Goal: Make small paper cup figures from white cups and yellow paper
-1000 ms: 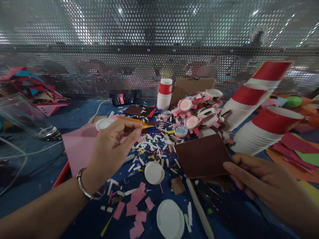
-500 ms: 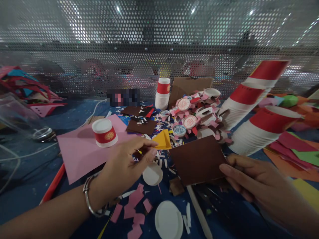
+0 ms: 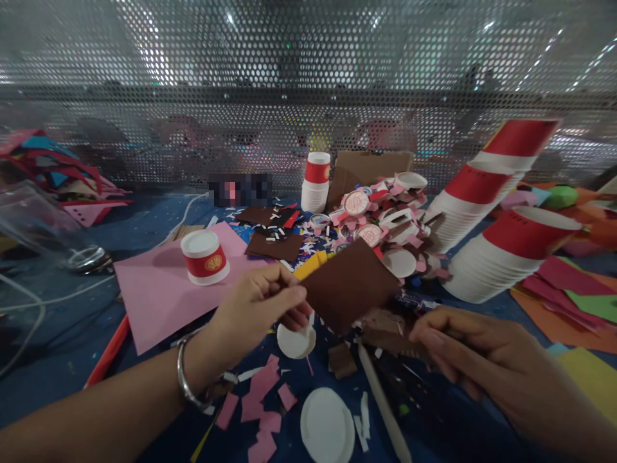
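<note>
My left hand (image 3: 265,302), a bracelet at its wrist, pinches a dark brown paper (image 3: 349,283) by its left corner, thumb on top. The sheet is tilted above the scraps and covers part of a folded yellow paper (image 3: 311,263). My right hand (image 3: 467,350) is apart from that sheet, thumb and fingers pressed together. At its fingertips lies a blurred brown piece (image 3: 393,334); whether the fingers hold it I cannot tell. Below my left hand is a white paper disc (image 3: 295,341), and nearer me a white lid-like disc (image 3: 328,424).
A red-and-white cup (image 3: 205,257) stands upside down on pink paper (image 3: 154,292). Stacked cups (image 3: 501,257) lean at right, beside a heap of decorated discs (image 3: 369,218). A pale stick (image 3: 383,399) and pink scraps (image 3: 263,392) lie in front. Perforated metal (image 3: 308,58) spans the back.
The brown paper has passed from my right hand to my left and shifted left and upward. My left hand, formerly empty, has closed on it. The right hand has moved slightly left.
</note>
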Demonstrator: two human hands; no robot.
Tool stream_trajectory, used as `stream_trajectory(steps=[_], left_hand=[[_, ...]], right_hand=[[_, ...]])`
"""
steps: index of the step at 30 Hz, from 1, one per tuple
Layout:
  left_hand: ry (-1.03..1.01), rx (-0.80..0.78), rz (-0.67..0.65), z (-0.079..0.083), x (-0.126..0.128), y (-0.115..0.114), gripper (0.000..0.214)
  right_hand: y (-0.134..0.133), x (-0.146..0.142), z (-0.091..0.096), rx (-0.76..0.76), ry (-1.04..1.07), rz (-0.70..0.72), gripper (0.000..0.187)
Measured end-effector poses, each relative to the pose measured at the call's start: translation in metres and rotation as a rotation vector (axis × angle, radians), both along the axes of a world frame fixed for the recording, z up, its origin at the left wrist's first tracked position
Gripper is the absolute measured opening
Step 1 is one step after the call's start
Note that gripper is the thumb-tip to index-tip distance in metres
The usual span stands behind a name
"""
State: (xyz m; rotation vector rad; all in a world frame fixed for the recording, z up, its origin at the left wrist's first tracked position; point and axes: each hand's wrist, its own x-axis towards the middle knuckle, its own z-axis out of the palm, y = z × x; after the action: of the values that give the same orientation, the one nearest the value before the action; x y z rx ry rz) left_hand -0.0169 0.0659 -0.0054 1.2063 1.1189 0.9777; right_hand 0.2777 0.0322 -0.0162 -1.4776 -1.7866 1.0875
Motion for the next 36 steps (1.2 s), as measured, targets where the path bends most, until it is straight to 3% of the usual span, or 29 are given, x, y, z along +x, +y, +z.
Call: stream_trajectory(steps=[5,11,13,15,18,21,28,33,36], left_hand=[[-0.292,-0.025,0.406,-0.004,-0.013,0.025,0.014],[-0.305,-0.029,0.511,-0.01,-0.017,0.037,0.008],[-0.182,0.023,0.447,-0.013,-0.017,0.034,0.031],[0.107,0.175,0.31,-0.017,-0.017,0.031,0.052],[0.638,0.501,0.103,-0.022,-0.02,0.025,0.04],[0.93,0.68,-0.026,-0.023,-0.022,0.019,0.021],[1.089,0.714,-0.246,-0.015,-0.019,0.014,0.031],[1.082,0.698,-0.211,-0.013,-0.017,0.017,0.036],[1.045,0.772,-0.092,-0.014,-0.018,0.019,0.035]], right_hand=[[0.0,0.002,0.001,0.006,-0.063,-0.01,0.044],[0.001,0.004,-0.001,0.162,-0.193,0.115,0.04],[0.002,0.005,-0.002,0.193,-0.209,0.107,0.038],[0.002,0.004,-0.002,0.219,-0.216,0.096,0.036],[0.002,0.003,-0.001,0.278,-0.225,0.113,0.034],[0.003,0.003,-0.001,0.326,-0.239,0.135,0.032],[0.003,0.004,-0.002,0.349,-0.256,0.144,0.03],[0.004,0.002,-0.001,0.371,-0.251,0.136,0.031],[0.003,0.002,-0.002,0.367,-0.264,0.122,0.033]])
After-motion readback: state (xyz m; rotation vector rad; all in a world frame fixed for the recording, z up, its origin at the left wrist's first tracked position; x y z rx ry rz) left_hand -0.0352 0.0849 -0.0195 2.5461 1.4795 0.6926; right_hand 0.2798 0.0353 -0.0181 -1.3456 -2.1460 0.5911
